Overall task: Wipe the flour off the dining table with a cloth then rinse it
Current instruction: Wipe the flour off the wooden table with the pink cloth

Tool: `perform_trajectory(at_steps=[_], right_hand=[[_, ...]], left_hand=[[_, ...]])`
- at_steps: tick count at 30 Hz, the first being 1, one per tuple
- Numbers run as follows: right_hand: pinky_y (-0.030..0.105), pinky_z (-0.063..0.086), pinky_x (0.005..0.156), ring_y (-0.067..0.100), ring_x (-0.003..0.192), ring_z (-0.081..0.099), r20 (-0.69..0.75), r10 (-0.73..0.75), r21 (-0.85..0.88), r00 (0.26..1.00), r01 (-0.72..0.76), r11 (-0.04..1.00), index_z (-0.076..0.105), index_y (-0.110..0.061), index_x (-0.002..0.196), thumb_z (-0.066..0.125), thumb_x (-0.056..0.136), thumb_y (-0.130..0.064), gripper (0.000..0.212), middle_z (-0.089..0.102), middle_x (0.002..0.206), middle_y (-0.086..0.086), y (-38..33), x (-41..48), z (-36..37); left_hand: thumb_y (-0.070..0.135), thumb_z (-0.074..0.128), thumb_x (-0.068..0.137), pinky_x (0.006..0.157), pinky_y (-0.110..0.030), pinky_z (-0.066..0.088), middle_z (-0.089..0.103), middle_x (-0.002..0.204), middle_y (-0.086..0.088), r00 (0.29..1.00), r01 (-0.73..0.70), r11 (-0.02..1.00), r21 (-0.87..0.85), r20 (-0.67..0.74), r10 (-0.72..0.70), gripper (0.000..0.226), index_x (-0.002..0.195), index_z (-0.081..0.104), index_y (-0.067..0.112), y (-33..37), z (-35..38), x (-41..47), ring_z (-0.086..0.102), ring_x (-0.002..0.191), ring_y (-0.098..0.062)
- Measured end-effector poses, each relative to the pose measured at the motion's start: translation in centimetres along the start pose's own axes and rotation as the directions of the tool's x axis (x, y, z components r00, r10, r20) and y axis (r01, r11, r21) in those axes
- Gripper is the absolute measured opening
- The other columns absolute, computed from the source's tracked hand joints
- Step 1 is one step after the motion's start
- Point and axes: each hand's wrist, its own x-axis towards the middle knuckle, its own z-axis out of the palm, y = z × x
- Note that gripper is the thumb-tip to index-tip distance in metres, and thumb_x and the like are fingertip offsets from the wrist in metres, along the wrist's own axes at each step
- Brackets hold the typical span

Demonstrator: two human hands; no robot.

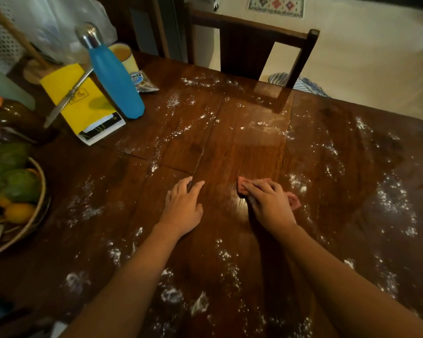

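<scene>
White flour (pixel 391 198) lies scattered in patches over the dark wooden dining table (pixel 242 147). My right hand (pixel 269 203) presses a small pink cloth (pixel 294 200) flat on the table near the middle; the cloth shows at the fingertips and at the hand's right side. A streak of cleaner, shiny wood runs away from the cloth toward the far edge. My left hand (pixel 183 206) rests flat on the table a little to the left, fingers spread, holding nothing.
A blue bottle (pixel 112 74), a yellow packet (pixel 83 103) with a knife (pixel 66 101) on it, a snack bag (pixel 142 81) and a fruit bowl (pixel 17 196) crowd the table's left side. A wooden chair (pixel 254 45) stands at the far edge.
</scene>
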Motion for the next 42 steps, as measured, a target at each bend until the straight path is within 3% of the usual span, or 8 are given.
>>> perform_trajectory(at_steps=[10, 16, 22, 29, 32, 35, 39, 42], right_hand=[[0.030, 0.029, 0.104, 0.018, 0.127, 0.036, 0.272, -0.457, 0.114, 0.847, 0.443, 0.889, 0.058, -0.035, 0.138, 0.053, 0.097, -0.023, 0.043, 0.053, 0.141, -0.012, -1.1, -6.0, 1.5], [0.043, 0.028, 0.114, 0.027, 0.132, 0.032, 0.144, -0.096, 0.147, 0.985, 0.075, 0.986, 0.054, -0.031, 0.141, 0.048, 0.100, -0.022, 0.042, 0.048, 0.146, -0.004, -4.0, -7.4, 2.0], [0.034, 0.027, 0.109, 0.017, 0.134, 0.029, 0.299, -0.417, 0.130, 0.859, 0.396, 0.909, 0.049, -0.044, 0.141, 0.051, 0.096, -0.032, 0.046, 0.047, 0.146, -0.015, -3.0, -9.3, 3.0], [0.053, 0.044, 0.100, 0.027, 0.123, 0.039, 0.141, -0.160, 0.085, 0.977, 0.149, 0.985, 0.054, -0.034, 0.139, 0.049, 0.098, -0.031, 0.042, 0.052, 0.138, -0.006, -3.2, -11.5, 2.7], [0.057, 0.032, 0.108, 0.027, 0.130, 0.030, 0.232, -0.236, 0.018, 0.944, 0.239, 0.971, 0.048, -0.047, 0.140, 0.052, 0.097, -0.036, 0.045, 0.047, 0.143, -0.011, -2.5, -12.1, 1.9], [0.063, 0.022, 0.111, 0.036, 0.137, 0.019, 0.210, -0.041, -0.032, 0.977, 0.049, 0.998, 0.048, -0.056, 0.134, 0.052, 0.097, -0.040, 0.041, 0.037, 0.149, -0.017, -0.8, -12.4, 1.2], [0.058, 0.034, 0.111, 0.034, 0.138, 0.029, 0.183, 0.063, -0.025, 0.981, -0.059, 0.998, 0.042, -0.046, 0.144, 0.044, 0.100, -0.044, 0.044, 0.037, 0.154, -0.009, -0.8, -14.7, 1.3], [0.059, 0.014, 0.121, 0.031, 0.151, 0.013, 0.221, -0.017, -0.053, 0.975, 0.029, 0.998, 0.025, -0.046, 0.153, 0.029, 0.101, -0.052, 0.053, 0.027, 0.161, -0.008, -0.4, -17.9, 2.2]], left_hand=[[0.032, 0.044, 0.102, 0.121, -0.054, 0.007, -0.003, 0.166, -0.002, 1.000, -0.016, 0.999, 0.032, -0.006, 0.016, 0.064, 0.157, 0.011, 0.034, -0.6, 2.4, -3.6, -0.004, 0.153, -0.026], [0.039, 0.033, 0.106, 0.120, -0.053, 0.007, -0.008, 0.166, 0.000, 0.999, 0.010, 0.997, 0.073, -0.045, -0.006, 0.058, 0.157, 0.005, 0.039, -1.1, 3.7, -5.2, -0.005, 0.153, -0.027], [0.041, 0.030, 0.106, 0.120, -0.057, 0.008, -0.013, 0.166, 0.003, 1.000, 0.015, 0.996, 0.087, -0.002, -0.015, 0.058, 0.156, 0.000, 0.040, -1.5, 3.8, -5.8, -0.009, 0.153, -0.026], [0.040, 0.027, 0.107, 0.119, -0.058, 0.003, -0.018, 0.165, 0.002, 0.999, 0.021, 0.997, 0.079, 0.034, -0.024, 0.058, 0.156, -0.004, 0.039, -1.4, 3.9, -6.4, -0.014, 0.152, -0.026], [0.039, 0.027, 0.107, 0.119, -0.058, 0.002, -0.019, 0.165, 0.001, 0.999, 0.025, 0.996, 0.082, 0.044, -0.028, 0.059, 0.157, -0.005, 0.038, -1.3, 3.9, -6.7, -0.015, 0.152, -0.026], [0.038, 0.026, 0.107, 0.119, -0.058, 0.002, -0.021, 0.164, 0.001, 0.998, 0.033, 0.996, 0.087, 0.053, -0.038, 0.059, 0.156, -0.007, 0.038, -1.2, 4.0, -7.1, -0.016, 0.151, -0.026], [0.035, 0.026, 0.107, 0.118, -0.059, 0.001, -0.023, 0.163, -0.002, 0.996, 0.065, 0.996, 0.067, 0.065, -0.069, 0.060, 0.157, -0.008, 0.036, -0.5, 4.3, -7.5, -0.018, 0.151, -0.027], [0.033, 0.026, 0.107, 0.118, -0.062, 0.002, -0.024, 0.163, -0.003, 0.994, 0.083, 0.995, 0.057, 0.062, -0.086, 0.060, 0.156, -0.009, 0.036, 0.0, 4.8, -7.9, -0.019, 0.151, -0.028]])
